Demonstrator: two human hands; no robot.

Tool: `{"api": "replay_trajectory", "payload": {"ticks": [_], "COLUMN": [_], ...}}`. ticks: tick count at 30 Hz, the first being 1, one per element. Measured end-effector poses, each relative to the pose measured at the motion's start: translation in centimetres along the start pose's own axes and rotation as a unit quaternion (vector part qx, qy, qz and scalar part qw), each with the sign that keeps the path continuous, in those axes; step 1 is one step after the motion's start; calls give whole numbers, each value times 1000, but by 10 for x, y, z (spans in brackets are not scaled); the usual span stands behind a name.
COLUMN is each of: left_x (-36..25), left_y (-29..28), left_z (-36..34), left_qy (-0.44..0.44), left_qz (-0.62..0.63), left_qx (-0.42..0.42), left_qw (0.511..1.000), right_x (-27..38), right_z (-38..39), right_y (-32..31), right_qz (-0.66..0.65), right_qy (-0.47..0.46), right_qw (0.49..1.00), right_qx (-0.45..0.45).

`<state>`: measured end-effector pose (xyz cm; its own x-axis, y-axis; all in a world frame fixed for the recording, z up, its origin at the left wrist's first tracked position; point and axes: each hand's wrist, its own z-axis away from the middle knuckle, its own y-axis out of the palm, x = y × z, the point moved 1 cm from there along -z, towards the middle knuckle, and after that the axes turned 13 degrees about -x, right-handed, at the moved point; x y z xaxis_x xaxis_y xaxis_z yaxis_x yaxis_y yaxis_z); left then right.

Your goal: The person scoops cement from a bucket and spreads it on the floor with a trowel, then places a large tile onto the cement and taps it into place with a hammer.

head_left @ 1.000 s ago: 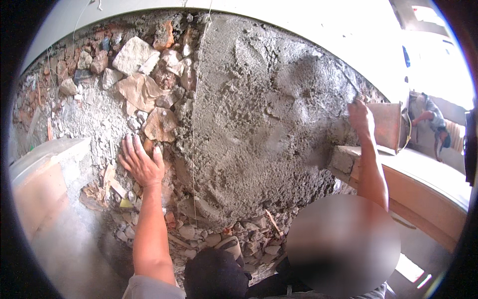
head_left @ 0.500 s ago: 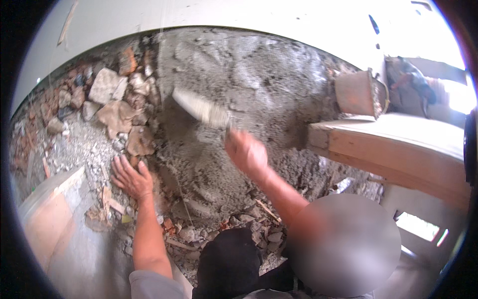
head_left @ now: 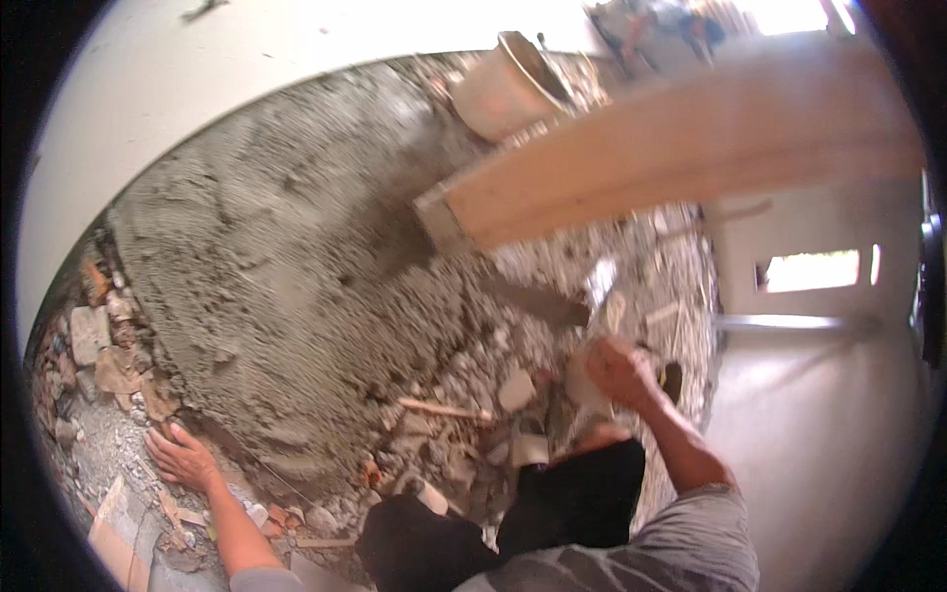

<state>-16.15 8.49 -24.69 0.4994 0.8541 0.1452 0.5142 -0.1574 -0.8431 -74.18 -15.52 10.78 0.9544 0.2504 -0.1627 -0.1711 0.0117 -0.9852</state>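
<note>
My left hand (head_left: 184,460) rests on rubble at the left edge of a wet grey mortar bed (head_left: 266,247), fingers spread, holding nothing. Out to the right, over loose debris beside my knees, my right hand (head_left: 619,371) is closed. A trowel (head_left: 541,300) with a long, dull grey-brown blade extends from near that hand, its far end pointing left toward the mortar. The grip is blurred and mostly covered by the fingers. Under the hand lies something pale that I cannot make out. The mortar has a rough, ridged surface.
A thick wooden beam (head_left: 631,148) juts in from the right above the mortar. Behind it leans a pale bucket (head_left: 508,91). Broken stones (head_left: 91,333) line the left side. A white wall (head_left: 109,138) bounds the far side, and a wood strip (head_left: 444,407) lies on the rubble.
The view has swung right. My right hand, with the trowel, has moved from over the mortar to the debris on the right. My left hand stays on the same rubble.
</note>
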Motion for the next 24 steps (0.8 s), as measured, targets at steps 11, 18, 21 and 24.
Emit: {"api": "replay_trajectory", "payload": {"ticks": [11, 18, 21, 24], "left_x": [23, 11, 9, 15], "left_y": [31, -14, -36, -55], "left_z": [-22, -10, 10, 28], "left_qy": [-110, 27, 42, 17], "left_qz": [72, 29, 28, 45], "left_qx": [169, 152, 140, 149], "left_qw": [977, 988, 989, 988], "right_x": [-269, -279, -272, -283], "right_z": [221, 189, 219, 247], "right_y": [-21, 76, 84, 72], "right_qz": [133, 207, 117, 44], "right_qy": [432, 254, 274, 393], "right_qw": [884, 926, 937, 904], "right_qx": [120, 186, 180, 160]}}
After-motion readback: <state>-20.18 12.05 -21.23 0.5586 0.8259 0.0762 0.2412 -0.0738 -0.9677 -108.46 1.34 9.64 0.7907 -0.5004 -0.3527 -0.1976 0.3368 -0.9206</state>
